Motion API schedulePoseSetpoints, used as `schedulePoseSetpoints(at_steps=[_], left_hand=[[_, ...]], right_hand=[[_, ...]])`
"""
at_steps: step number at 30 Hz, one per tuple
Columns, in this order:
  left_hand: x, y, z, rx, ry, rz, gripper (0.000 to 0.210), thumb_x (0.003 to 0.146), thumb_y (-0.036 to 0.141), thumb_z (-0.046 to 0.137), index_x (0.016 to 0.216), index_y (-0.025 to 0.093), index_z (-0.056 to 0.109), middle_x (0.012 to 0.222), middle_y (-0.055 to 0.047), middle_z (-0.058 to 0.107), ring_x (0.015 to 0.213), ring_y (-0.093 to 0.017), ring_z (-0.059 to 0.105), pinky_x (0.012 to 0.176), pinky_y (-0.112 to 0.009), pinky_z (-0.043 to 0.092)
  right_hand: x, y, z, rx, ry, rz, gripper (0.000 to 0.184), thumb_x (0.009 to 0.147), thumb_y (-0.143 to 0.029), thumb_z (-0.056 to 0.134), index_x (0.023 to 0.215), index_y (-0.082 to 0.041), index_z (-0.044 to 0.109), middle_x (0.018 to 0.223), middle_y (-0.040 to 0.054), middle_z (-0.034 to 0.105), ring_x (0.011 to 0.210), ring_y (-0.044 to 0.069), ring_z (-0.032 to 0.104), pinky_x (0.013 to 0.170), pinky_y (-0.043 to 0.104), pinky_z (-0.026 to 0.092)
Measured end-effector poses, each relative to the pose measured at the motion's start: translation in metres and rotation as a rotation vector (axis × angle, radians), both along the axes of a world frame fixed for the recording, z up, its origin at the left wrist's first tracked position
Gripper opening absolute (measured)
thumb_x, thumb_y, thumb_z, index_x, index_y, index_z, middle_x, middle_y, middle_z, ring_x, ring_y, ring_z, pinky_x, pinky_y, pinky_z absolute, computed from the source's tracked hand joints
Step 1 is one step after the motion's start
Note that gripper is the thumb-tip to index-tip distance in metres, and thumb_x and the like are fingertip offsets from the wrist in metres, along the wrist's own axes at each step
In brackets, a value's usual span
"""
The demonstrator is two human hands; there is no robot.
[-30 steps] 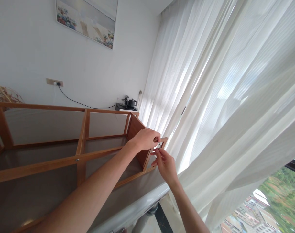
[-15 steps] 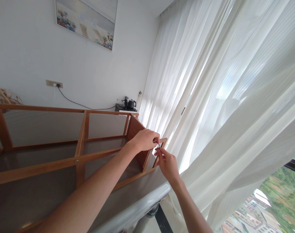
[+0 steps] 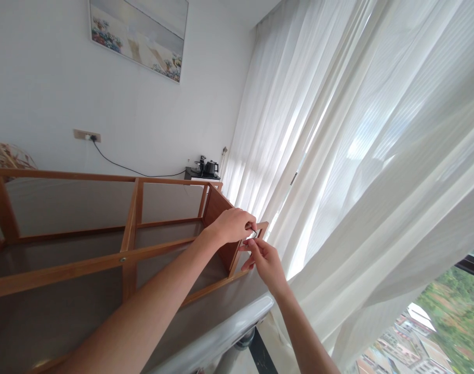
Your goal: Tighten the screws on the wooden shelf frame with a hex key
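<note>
My left hand [image 3: 234, 224] reaches over the end of a wooden frame [image 3: 221, 282], with its fingers closed on a thin, dark, bent hex key [image 3: 254, 232]. Just below it is my right hand [image 3: 265, 259], its thumb and forefinger pinched at the key's lower end. The other right fingers point left, partly bent. Both hands are at the frame's right end, by a brown end panel [image 3: 216, 208]. My left fingers hide part of the key, and whatever screw it may meet does not show.
A bolt head [image 3: 122, 258] shows on the frame's middle joint. White curtains [image 3: 323, 156] hang close on the right. A plastic-wrapped roll-like edge [image 3: 221, 332] lies below my hands. A black kettle [image 3: 211, 167] stands on a cabinet behind, with a cord running to a wall socket [image 3: 87, 136].
My right hand has shifted slightly left, and its fingers now point more to the left. The key's visible end has turned a little. My left hand has stayed nearly still.
</note>
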State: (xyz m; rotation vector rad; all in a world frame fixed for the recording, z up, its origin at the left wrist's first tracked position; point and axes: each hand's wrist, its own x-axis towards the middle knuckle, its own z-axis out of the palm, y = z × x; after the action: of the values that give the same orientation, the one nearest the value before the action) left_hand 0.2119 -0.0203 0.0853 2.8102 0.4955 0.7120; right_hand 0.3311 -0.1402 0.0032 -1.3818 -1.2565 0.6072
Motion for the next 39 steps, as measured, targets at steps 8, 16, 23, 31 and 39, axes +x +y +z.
schedulePoseSetpoints(at_steps=[8, 16, 23, 31, 39], left_hand=[[-0.001, -0.001, 0.001, 0.006, 0.011, 0.015, 0.024, 0.082, 0.025, 0.058, 0.094, 0.032, 0.078, 0.091, 0.001, 0.077, 0.089, -0.021, 0.070, 0.075, -0.028, 0.050], [0.000, 0.001, -0.001, -0.002, -0.004, 0.006, 0.022, 0.082, 0.027, 0.059, 0.092, 0.032, 0.078, 0.090, 0.002, 0.077, 0.086, -0.021, 0.069, 0.071, -0.029, 0.049], [0.000, 0.001, 0.000, -0.020, 0.006, 0.014, 0.021, 0.081, 0.026, 0.061, 0.091, 0.031, 0.078, 0.088, 0.002, 0.076, 0.085, -0.020, 0.068, 0.071, -0.027, 0.049], [0.000, 0.001, 0.000, -0.030, 0.000, 0.018, 0.022, 0.080, 0.025, 0.060, 0.090, 0.032, 0.077, 0.086, 0.003, 0.076, 0.082, -0.019, 0.068, 0.067, -0.028, 0.046], [0.001, 0.001, -0.001, -0.032, 0.000, 0.019, 0.021, 0.081, 0.027, 0.058, 0.090, 0.033, 0.077, 0.086, 0.003, 0.076, 0.083, -0.020, 0.068, 0.068, -0.029, 0.045]], right_hand=[[-0.007, 0.000, 0.003, 0.017, 0.169, 0.008, 0.047, 0.087, -0.065, 0.060, 0.098, -0.020, 0.064, 0.106, 0.0085, 0.075, 0.050, 0.014, 0.068, 0.049, 0.024, 0.045], [-0.012, 0.003, 0.003, 0.035, 0.253, 0.021, 0.046, 0.086, -0.064, 0.062, 0.095, -0.019, 0.065, 0.107, 0.0093, 0.075, 0.046, 0.011, 0.064, 0.047, 0.024, 0.045], [-0.011, 0.003, 0.000, 0.035, 0.260, 0.032, 0.040, 0.089, -0.059, 0.062, 0.095, -0.019, 0.064, 0.107, 0.0077, 0.075, 0.048, 0.010, 0.065, 0.049, 0.023, 0.043], [-0.011, 0.005, -0.004, 0.049, 0.211, -0.023, 0.039, 0.087, -0.058, 0.065, 0.095, -0.020, 0.058, 0.102, 0.0070, 0.076, 0.047, 0.012, 0.066, 0.049, 0.024, 0.044], [-0.010, 0.002, -0.006, 0.056, 0.130, -0.045, 0.040, 0.089, -0.060, 0.061, 0.097, -0.022, 0.055, 0.102, 0.0081, 0.076, 0.048, 0.014, 0.068, 0.047, 0.024, 0.045]])
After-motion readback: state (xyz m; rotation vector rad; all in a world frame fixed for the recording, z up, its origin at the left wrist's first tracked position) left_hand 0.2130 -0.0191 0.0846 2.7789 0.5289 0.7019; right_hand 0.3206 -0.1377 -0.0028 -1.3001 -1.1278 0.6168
